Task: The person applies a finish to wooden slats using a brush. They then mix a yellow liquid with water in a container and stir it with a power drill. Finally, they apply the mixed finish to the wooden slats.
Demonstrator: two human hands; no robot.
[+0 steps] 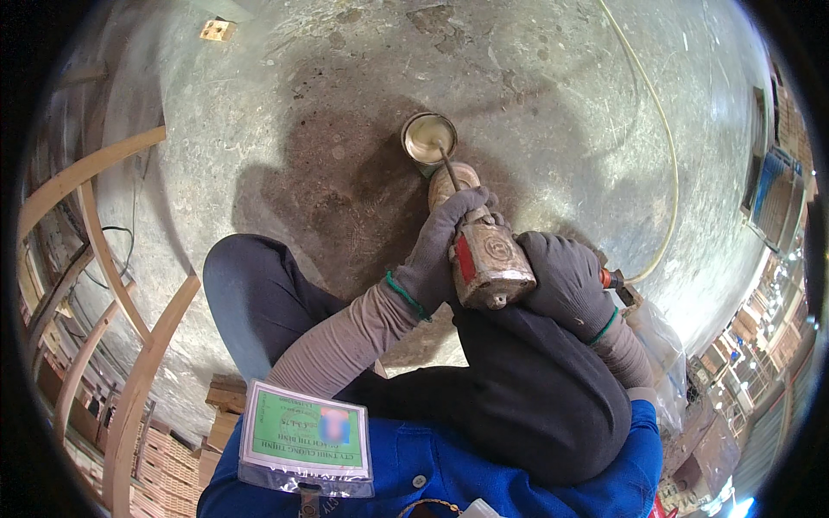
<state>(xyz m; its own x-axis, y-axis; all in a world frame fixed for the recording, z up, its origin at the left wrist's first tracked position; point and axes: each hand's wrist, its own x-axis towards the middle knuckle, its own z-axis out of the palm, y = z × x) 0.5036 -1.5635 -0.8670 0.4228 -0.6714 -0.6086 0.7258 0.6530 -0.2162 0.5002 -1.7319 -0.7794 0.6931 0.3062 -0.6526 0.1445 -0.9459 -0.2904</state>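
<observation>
In the head view, a sideways lurch of the scuffed, boxy metal power tool (495,255) could tip the round, open-topped can (405,142) or splash its glossy cream liquid (424,135), since the thin dark rod (450,169) dips inside. The grey knit-gloved left hand (442,237) grips the tool's neck; the grey knit-gloved right hand (566,281) clasps its side, fingers partly hidden. The can stands on rough, stained concrete floor (319,155).

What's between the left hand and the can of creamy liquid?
The head view shows a thin rod dipping into the can, and behind it a rounded object.
</observation>
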